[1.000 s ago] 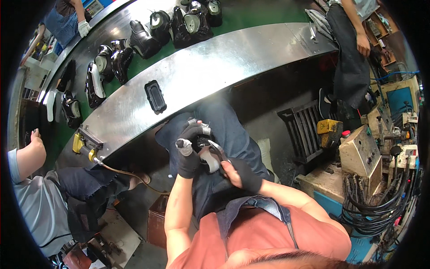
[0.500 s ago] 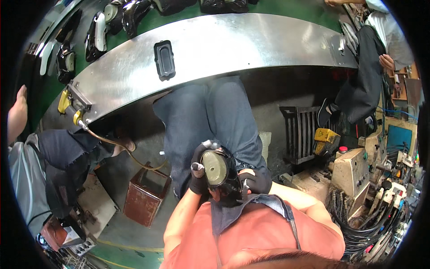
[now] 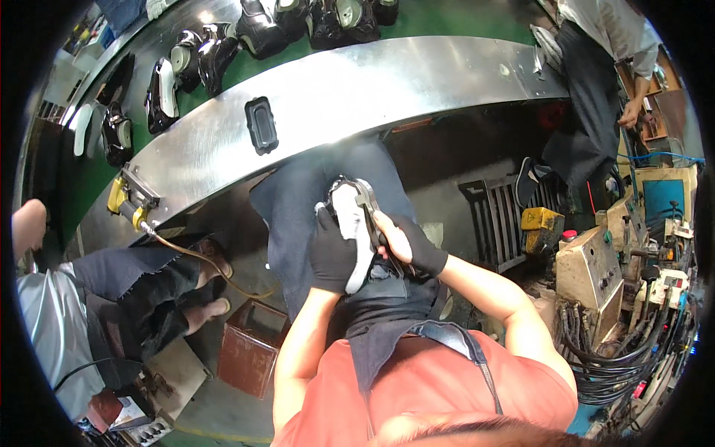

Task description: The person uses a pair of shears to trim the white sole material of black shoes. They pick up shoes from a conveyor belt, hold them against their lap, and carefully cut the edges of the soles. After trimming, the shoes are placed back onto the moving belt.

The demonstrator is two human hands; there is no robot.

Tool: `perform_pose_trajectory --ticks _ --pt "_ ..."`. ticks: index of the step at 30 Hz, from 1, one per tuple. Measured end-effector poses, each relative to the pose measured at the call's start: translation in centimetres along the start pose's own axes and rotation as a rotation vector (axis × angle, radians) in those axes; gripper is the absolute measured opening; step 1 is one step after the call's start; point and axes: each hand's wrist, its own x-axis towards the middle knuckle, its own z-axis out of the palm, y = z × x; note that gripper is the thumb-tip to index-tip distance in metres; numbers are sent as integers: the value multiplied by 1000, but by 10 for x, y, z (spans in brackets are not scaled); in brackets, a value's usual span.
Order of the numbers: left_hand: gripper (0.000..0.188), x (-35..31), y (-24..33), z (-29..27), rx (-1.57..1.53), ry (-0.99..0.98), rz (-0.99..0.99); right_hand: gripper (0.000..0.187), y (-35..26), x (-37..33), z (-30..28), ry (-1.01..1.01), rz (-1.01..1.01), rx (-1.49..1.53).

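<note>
Over my lap, my left hand [image 3: 333,249], in a black fingerless glove, is wrapped around a shoe [image 3: 345,205] with its long white underside turned up. Dark material shows along the shoe's edge. My right hand [image 3: 398,237], also gloved with bare fingertips, grips dark-handled pincers [image 3: 369,200]. Their metal head lies against the shoe's right edge, near its far end. Whether the jaws pinch anything is too small to tell.
A metal bench [image 3: 320,97] curves ahead, bearing a black tray [image 3: 261,125]. Beyond it, several glossy black shoes [image 3: 217,56] stand on a green belt. A yellow air tool [image 3: 128,201] hangs at the left bench end. Co-workers sit left and stand right; a machine [image 3: 588,268] stands right.
The shoe has moved away from my body and turned, showing its white underside instead of the olive heel end. Pincers now show in my right hand. The whole view has shifted slightly.
</note>
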Motion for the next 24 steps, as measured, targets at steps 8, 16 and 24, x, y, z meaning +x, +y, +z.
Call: perform_pose_trajectory --ticks 8,16,24 --pt "64 78 18 -41 -728 -337 104 53 5 -14 -12 -51 -20 21" --pt "70 87 10 11 -1256 -565 -171 65 12 10 -36 -461 215 443" --pt "54 42 39 -51 -1121 -393 -31 51 -30 -56 -13 -252 40 -60"
